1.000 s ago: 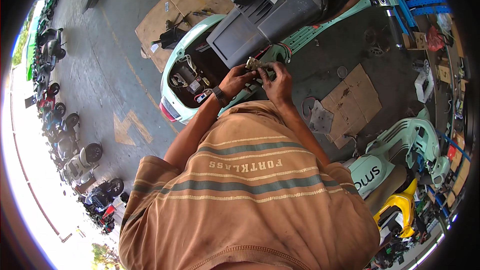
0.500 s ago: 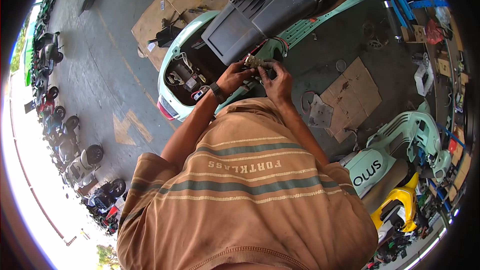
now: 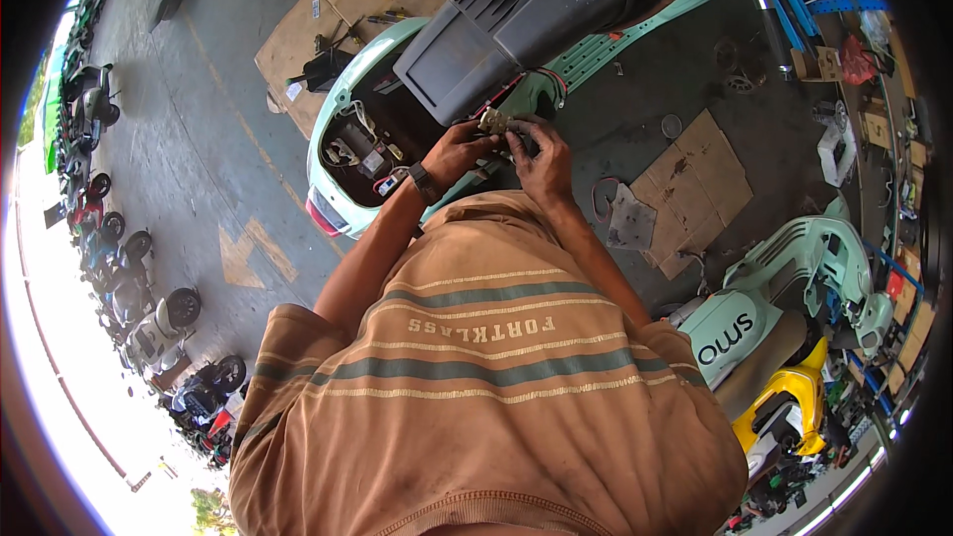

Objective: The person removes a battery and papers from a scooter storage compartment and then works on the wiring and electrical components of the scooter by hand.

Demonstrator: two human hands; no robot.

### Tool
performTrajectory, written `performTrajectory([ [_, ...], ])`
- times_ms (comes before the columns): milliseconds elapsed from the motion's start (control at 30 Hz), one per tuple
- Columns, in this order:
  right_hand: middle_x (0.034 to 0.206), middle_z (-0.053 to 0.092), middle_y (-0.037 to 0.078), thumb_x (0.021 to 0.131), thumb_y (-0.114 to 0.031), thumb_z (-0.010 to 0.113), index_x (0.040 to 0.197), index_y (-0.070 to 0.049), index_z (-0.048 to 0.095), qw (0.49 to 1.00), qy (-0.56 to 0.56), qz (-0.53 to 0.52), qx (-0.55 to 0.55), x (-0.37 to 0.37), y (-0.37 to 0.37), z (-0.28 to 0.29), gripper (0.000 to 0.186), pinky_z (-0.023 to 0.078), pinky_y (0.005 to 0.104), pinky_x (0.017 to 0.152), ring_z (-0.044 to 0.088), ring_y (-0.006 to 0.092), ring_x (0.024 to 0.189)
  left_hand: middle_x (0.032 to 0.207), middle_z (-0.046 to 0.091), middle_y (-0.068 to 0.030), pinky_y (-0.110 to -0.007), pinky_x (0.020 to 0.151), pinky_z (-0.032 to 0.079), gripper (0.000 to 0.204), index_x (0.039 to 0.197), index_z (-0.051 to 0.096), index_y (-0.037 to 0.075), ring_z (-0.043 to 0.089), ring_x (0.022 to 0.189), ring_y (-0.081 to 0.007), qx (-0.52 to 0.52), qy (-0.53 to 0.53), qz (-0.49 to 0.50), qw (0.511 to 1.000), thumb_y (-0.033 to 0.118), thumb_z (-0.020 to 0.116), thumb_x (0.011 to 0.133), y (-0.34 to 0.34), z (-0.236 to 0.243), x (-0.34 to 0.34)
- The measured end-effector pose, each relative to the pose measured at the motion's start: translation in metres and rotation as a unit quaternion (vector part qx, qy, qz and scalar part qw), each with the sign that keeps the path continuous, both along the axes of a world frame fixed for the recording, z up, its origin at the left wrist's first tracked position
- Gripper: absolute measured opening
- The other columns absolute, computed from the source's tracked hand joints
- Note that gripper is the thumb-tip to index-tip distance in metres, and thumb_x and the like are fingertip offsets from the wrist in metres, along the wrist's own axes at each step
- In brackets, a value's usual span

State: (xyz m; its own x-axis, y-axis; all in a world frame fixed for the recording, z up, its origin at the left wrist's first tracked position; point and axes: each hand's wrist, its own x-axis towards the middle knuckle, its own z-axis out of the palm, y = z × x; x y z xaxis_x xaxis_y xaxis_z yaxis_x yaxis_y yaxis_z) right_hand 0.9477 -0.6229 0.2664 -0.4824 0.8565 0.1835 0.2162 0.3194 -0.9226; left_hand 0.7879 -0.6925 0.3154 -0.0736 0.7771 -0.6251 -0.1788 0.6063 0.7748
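Close together over the rear of a mint-green scooter body (image 3: 327, 161), my two hands meet at a small cream-coloured lumpy part (image 3: 492, 121) that looks like a wire connector. My left hand (image 3: 459, 153), with a dark watch on its wrist, has its fingers closed on the part's near side. From the right, my right hand (image 3: 542, 161) pinches at the same part with thumb and fingers. The fingers cover much of it. Just beyond, a dark grey storage bin (image 3: 476, 50) stands tilted up out of the body. Red and black wires (image 3: 558, 89) run beside it.
Wiring and a boxy unit (image 3: 372, 161) lie in the open rear bay. Cardboard (image 3: 695, 189) and a grey plate (image 3: 630, 218) lie on the floor at right. Another mint-green scooter (image 3: 740, 328) and a yellow one (image 3: 799, 402) stand at lower right. Parked scooters (image 3: 159, 323) line the left.
The whole view has shifted slightly. My hands keep their hold on the cream-coloured part, and the fingers of my right hand have moved a little on it.
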Motion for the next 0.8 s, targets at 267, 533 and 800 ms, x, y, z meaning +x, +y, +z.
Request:
performTrajectory([
  [267,0.104,0.067,0.014,0.085,-0.014,0.071,0.099,-0.002,0.067,0.997,-0.001,-0.015,-0.073,-0.002,-0.004,0.004,0.019,0.053,0.0381,0.083,0.066,0.0302,0.095,0.098,0.068,-0.0004,-0.021,0.063,0.044,0.029,0.115,0.062,0.006,0.059,0.078,-0.0075,-0.014,-0.01,0.007,1.0,0.028,0.061,0.094,0.0,0.006,0.001],
  [533,0.104,0.065,0.013,0.087,-0.01,0.068,0.101,-0.003,0.066,1.0,0.002,0.0,0.007,0.0,-0.002,0.002,0.016,0.052,0.0391,0.082,0.064,0.0313,0.097,0.095,0.067,0.0003,-0.022,0.062,0.045,0.029,0.114,0.063,0.006,0.058,0.077,-0.0075,-0.016,0.005,0.011,1.0,0.027,0.061,0.094,0.002,0.007,0.002],
  [800,0.103,0.065,0.011,0.086,-0.008,0.068,0.109,-0.007,0.066,0.992,-0.031,0.043,0.111,0.001,0.006,0.009,0.023,0.052,0.0389,0.08,0.063,0.0302,0.093,0.096,0.068,-0.0005,-0.022,0.065,0.046,0.028,0.111,0.064,0.005,0.061,0.082,-0.0084,-0.035,0.023,0.013,0.999,0.027,0.06,0.094,-0.003,-0.004,-0.002],
])
